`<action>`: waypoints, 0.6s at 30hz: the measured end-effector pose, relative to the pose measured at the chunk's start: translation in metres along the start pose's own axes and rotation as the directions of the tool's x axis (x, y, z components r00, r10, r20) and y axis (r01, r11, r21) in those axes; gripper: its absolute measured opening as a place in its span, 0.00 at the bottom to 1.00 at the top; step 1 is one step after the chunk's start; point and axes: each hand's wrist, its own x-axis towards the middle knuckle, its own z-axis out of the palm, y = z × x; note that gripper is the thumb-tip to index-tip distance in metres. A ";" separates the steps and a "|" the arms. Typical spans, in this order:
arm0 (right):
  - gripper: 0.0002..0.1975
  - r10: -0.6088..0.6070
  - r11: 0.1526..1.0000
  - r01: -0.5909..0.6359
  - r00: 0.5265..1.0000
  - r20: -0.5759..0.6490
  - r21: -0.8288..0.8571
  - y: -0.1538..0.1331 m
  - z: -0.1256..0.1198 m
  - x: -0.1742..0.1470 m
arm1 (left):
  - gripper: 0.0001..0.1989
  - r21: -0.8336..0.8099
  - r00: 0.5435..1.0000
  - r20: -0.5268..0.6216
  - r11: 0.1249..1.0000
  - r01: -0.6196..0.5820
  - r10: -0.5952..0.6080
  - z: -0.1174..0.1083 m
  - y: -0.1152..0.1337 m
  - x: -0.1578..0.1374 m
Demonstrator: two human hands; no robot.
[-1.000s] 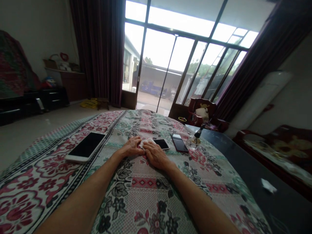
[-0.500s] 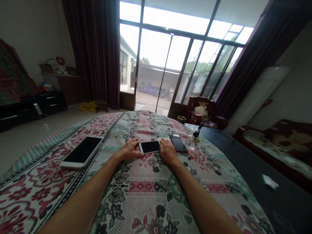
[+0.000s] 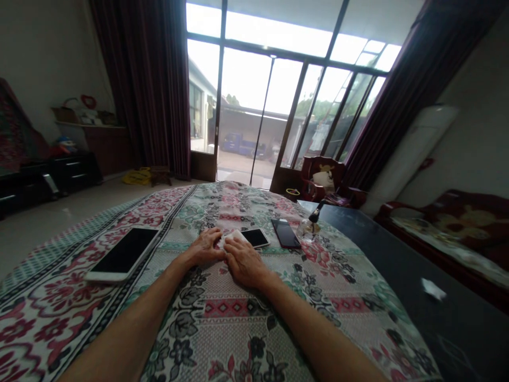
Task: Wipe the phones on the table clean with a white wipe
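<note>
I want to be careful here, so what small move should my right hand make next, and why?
Perhaps slide the tissue rightward along the middle phone with your right hand: it lies partly under that hand, over the phone's left part, while the right part shows uncovered.

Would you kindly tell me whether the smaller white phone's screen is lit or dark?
Dark where visible: the smaller white phone shows plain black beside the wipe under the right hand.
</note>
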 end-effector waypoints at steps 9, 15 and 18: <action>0.13 -0.036 0.998 0.036 0.999 0.001 0.046 0.001 -0.003 0.002 | 0.22 0.002 1.000 0.007 1.000 -0.001 0.001 0.002 -0.003 0.000; 0.15 0.094 0.995 -0.094 0.995 -0.024 0.016 0.028 -0.008 0.000 | 0.33 -0.007 0.998 0.048 0.999 0.044 -0.044 0.000 -0.003 -0.001; 0.15 0.191 0.982 -0.191 0.980 -0.052 -0.005 0.045 -0.012 -0.004 | 0.31 -0.022 0.999 0.048 1.000 0.022 -0.021 -0.001 -0.002 -0.001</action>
